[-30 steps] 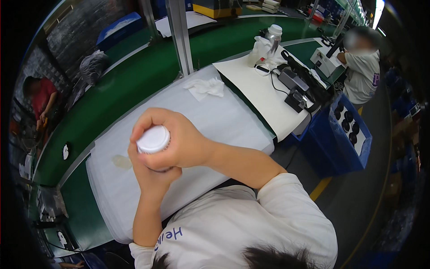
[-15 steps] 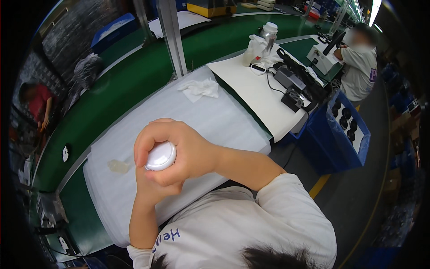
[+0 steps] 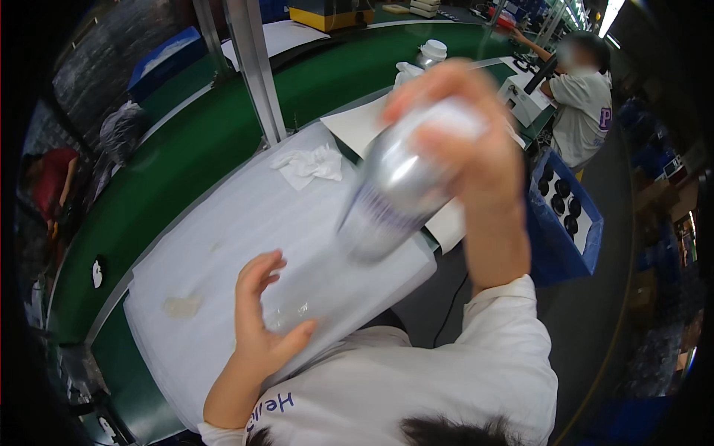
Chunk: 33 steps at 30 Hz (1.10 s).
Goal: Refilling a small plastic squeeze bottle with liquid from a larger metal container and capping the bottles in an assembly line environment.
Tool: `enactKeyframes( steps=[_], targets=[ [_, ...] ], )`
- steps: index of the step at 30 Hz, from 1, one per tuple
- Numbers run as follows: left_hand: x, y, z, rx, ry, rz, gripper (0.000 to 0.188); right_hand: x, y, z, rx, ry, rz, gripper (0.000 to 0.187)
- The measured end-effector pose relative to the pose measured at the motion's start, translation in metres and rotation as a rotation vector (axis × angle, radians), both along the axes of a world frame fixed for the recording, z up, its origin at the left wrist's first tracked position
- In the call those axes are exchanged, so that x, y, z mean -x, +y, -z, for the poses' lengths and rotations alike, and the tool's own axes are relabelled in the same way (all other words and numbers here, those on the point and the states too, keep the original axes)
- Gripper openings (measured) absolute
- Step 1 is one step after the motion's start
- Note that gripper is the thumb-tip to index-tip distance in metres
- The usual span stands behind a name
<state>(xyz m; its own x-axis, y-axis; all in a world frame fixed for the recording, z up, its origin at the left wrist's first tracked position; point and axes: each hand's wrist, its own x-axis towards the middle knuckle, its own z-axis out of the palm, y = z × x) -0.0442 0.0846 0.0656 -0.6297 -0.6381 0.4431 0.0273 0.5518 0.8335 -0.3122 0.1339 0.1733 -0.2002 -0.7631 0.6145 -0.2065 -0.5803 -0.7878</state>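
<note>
My right hand [image 3: 461, 134], blurred by motion, is closed round the top of a silver metal bottle [image 3: 405, 175]. The bottle is tilted, its white cap end up in my hand and its lower end down toward the middle of the table; purple printing runs round its side. My left hand [image 3: 260, 320] is apart from the bottle, thumb and fingers spread, above the near part of the white-covered table [image 3: 223, 230]. Beside the left palm a small shiny patch [image 3: 297, 306] looks like clear plastic, though I cannot make it out well.
A crumpled white cloth [image 3: 311, 165] lies at the table's far edge, and a yellowish translucent scrap [image 3: 182, 306] at its left. Beyond runs a green conveyor [image 3: 190, 160] with a metal post [image 3: 256, 82]. At right stand a blue bin [image 3: 565, 230] with black round parts and a co-worker [image 3: 584, 104].
My hands were together round the white cap. Now my left hand has let go and opened, while my right hand has carried the bottle up and to the right. The view has shifted slightly.
</note>
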Motion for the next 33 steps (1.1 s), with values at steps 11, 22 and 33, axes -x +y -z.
enactKeyframes(
  steps=[11, 22, 33],
  targets=[
    [-0.037, 0.007, 0.073, 0.023, -0.371, -0.118, 0.017, 0.304, -0.074, -0.025, 0.435, 0.357, 1.372, 0.025],
    [-0.062, 0.011, 0.080, -0.304, -0.406, -0.148, 0.008, 0.365, -0.146, 0.097, -0.028, 0.093, 1.433, 0.028],
    [-0.054, 0.005, 0.080, -0.100, -0.473, -0.164, 0.006, 0.414, -0.148, 0.093, -0.315, 0.198, 1.320, 0.053]
  ],
)
